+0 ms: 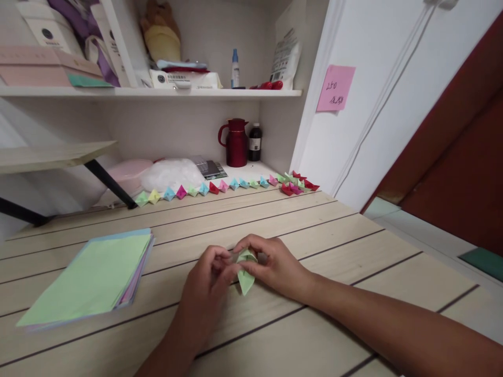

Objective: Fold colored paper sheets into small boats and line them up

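Both of my hands pinch a small piece of folded light green paper [245, 276] just above the wooden table [334, 246]. My left hand [206, 290] grips its left side with closed fingers. My right hand [271, 264] holds the right side, fingers curled over the top. A pointed tip of the paper sticks out below my fingers. A stack of coloured paper sheets [92, 277], green on top, lies on the table to the left of my hands.
A row of small folded paper pieces [220, 187] in several colours lines the table's far edge. Behind it stand a dark red jug [236, 142] and a dark bottle [255, 142]. A shelf [157, 93] above holds boxes. A pink note [335, 88] sticks on the white wall.
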`<state>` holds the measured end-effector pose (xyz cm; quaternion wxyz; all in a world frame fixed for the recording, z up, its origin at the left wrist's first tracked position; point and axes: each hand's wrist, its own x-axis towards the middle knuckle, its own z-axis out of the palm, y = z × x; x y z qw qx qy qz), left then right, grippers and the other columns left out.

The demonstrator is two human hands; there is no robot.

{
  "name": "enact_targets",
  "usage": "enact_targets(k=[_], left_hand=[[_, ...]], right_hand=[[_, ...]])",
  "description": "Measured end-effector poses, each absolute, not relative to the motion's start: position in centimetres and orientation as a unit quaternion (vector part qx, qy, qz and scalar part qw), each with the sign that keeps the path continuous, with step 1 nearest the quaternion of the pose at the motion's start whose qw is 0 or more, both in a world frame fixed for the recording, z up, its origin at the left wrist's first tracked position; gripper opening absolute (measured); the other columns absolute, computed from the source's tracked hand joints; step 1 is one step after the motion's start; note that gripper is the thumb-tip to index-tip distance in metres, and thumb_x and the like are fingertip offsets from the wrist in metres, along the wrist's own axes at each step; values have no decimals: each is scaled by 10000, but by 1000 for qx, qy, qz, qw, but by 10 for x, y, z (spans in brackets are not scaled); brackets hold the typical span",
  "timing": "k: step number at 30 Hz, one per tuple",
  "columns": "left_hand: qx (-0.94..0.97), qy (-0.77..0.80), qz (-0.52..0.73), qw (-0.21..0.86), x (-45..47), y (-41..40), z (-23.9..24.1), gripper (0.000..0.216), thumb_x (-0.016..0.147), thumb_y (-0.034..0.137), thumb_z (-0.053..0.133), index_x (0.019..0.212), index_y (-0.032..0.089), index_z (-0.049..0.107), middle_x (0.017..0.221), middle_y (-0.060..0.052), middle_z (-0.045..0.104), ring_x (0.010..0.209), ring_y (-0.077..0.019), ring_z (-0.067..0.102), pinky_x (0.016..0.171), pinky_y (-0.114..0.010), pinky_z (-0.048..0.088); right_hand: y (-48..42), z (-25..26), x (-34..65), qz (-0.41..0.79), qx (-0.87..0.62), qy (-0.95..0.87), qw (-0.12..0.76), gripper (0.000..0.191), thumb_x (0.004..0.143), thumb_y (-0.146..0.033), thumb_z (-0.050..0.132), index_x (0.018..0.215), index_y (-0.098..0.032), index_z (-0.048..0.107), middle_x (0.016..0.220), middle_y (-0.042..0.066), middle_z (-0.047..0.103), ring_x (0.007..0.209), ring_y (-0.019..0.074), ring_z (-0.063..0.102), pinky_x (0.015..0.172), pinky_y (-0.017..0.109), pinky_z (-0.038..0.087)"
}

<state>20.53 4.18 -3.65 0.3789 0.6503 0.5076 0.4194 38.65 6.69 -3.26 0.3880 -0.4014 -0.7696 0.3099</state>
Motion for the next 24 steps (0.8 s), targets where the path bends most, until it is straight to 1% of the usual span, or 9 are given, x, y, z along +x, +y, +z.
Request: enact_targets(k=[2,4,7,9,13,17,19,22,24], left_hand=[[663,500,400,388,211,41,-40,215,736,358,668,885,232,578,722,30,595,669,-158,558,626,-252,403],[669,512,387,375,214,41,-44,213,680,303,694,850,235,585,660,50,562,610,-143,525,584,-241,376],[682,529,381,332,216,43,-47,92,695,246,630,771,234,579,596,62,518,554,-126,469,558,-237,334],[693,534,374,309,216,43,-48,25,721,221,575,722,231,552,557,65,493,528,-122,443,549,-238,307],[693,551,363,291,216,44,-47,90,730,149,504,719,235,528,543,63,512,502,-124,436,548,-245,279],[667,578,369,292,216,44,-47,166,717,88,443,692,239,506,560,51,550,526,-141,501,566,-248,292],[661,578,374,297,216,44,-48,145,740,114,450,705,244,503,573,49,561,553,-153,529,582,-251,314],[662,562,394,302,216,42,-46,53,787,220,510,797,250,551,666,26,611,631,-174,567,620,-266,362],[660,552,407,307,217,41,-43,105,805,306,547,883,246,583,769,-4,651,717,-193,597,665,-282,398]], right_hand=[[67,-34,386,309,-400,-772,386,224,775,-178,638,990,-240,657,689,-37,542,612,110,461,574,209,368],[66,-35,385,311,-397,-774,382,266,775,-170,631,1029,-247,647,686,-40,530,603,107,453,563,205,365],[65,-35,384,320,-386,-784,367,334,779,-188,642,1106,-255,625,668,-48,513,576,99,444,543,197,356],[64,-35,383,318,-381,-791,358,400,773,-170,636,1161,-265,601,639,-61,488,555,93,439,535,192,350],[63,-34,380,280,-381,-808,352,527,744,-95,581,1241,-264,541,623,-73,479,543,93,451,556,195,357],[65,-39,377,230,-379,-833,331,600,719,-72,551,1283,-272,506,652,-61,528,560,104,461,582,211,356],[67,-42,378,233,-382,-833,326,607,724,-77,544,1295,-279,496,676,-55,544,560,104,455,575,211,352],[70,-44,379,258,-398,-816,330,599,736,-88,540,1300,-283,487,675,-58,538,557,101,456,563,205,352],[71,-44,380,273,-402,-806,338,597,739,-96,550,1305,-275,480,665,-63,524,559,100,456,560,202,355]])
